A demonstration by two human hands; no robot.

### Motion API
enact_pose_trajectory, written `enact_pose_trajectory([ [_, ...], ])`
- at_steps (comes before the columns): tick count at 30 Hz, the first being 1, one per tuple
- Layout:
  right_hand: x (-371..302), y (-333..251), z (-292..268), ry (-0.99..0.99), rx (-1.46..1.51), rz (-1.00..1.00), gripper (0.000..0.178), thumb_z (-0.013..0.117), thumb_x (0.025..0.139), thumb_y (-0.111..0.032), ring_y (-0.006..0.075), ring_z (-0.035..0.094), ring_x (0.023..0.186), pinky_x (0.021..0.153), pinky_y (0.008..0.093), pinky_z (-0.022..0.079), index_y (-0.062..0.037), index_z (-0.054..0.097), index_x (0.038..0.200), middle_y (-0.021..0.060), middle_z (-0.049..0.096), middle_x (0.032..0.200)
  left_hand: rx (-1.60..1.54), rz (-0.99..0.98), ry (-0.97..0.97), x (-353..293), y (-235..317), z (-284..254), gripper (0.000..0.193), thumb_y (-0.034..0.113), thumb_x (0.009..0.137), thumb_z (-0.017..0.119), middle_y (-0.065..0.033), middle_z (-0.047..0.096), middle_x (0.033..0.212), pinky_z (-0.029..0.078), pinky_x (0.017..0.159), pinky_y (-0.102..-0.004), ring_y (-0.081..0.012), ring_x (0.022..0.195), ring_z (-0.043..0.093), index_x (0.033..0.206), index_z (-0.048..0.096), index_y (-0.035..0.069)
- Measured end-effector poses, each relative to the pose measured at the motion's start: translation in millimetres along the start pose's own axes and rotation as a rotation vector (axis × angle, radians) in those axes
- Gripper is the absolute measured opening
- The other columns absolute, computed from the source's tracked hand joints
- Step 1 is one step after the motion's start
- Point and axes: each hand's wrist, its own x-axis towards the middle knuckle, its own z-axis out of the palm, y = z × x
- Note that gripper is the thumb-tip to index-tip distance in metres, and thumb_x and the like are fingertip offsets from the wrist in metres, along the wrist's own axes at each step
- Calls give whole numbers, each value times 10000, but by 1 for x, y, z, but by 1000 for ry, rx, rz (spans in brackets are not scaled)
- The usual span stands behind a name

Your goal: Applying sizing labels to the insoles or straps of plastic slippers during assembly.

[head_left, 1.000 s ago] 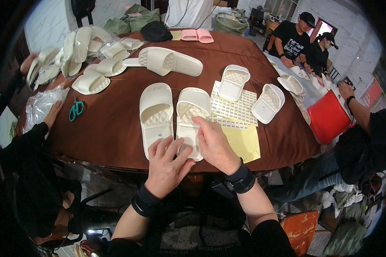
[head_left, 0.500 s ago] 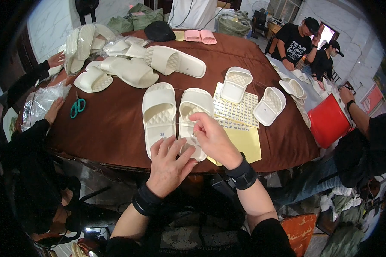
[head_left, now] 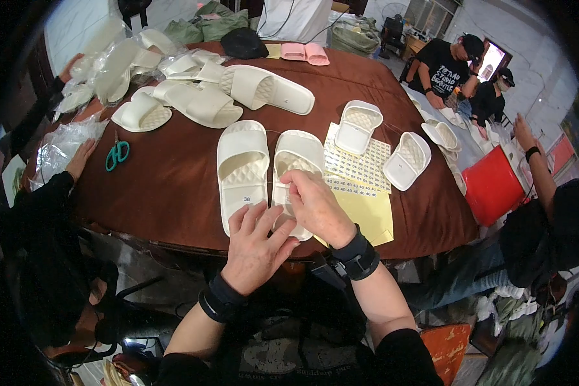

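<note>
A pair of cream slide slippers lies side by side in front of me, toes pointing away. The left slipper (head_left: 243,164) bears a small printed label on its insole. Over the right slipper (head_left: 296,151), my right hand (head_left: 321,209) curls with fingers and thumb bent down at the insole, where part of a small label shows. Whatever its fingertips may hold is hidden. My left hand (head_left: 258,248) spreads its fingers across the heel ends of both slippers. Right of them, a sheet of small printed stickers (head_left: 360,170) overlaps yellow backing paper (head_left: 365,219).
Two more cream slippers (head_left: 358,125) (head_left: 407,161) stand at the right. Several others (head_left: 202,103) lie at the back left, near bagged ones (head_left: 116,74). Teal scissors (head_left: 117,156) rest beside a co-worker's hand (head_left: 82,159). A red bucket (head_left: 494,186) stands right, with co-workers beyond.
My right fingertips have lowered slightly toward the insole; my left hand stays about the same. At far left, a co-worker's bagged slippers have moved. A person's hand at right has risen.
</note>
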Motion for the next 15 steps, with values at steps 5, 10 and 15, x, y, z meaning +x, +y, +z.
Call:
enact_pose_trajectory([
  [5,-3,3,0,10,-24,-17,248,557,865,34,368,613,903,799,437,498,-14,566,1108,192,628,962,-4,-7,-12,0,2,-1,384,252,813,759,-91,571,1270,361,1040,-512,-337,1213,512,1164,650,139],
  [10,-1,13,0,25,71,127,283,579,884,15,300,631,814,746,370,513,-28,558,1162,153,618,911,-6,10,11,0,1,2,360,253,813,755,-74,565,1230,360,1020,-499,-318,1188,513,1133,625,149],
  [15,1,3,-4,-26,114,208,266,623,870,-49,371,625,889,783,453,508,-17,551,1124,184,619,962,-5,-12,-15,0,3,-3,361,247,815,754,-85,573,1266,360,1040,-507,-332,1212,514,1143,646,146],
])
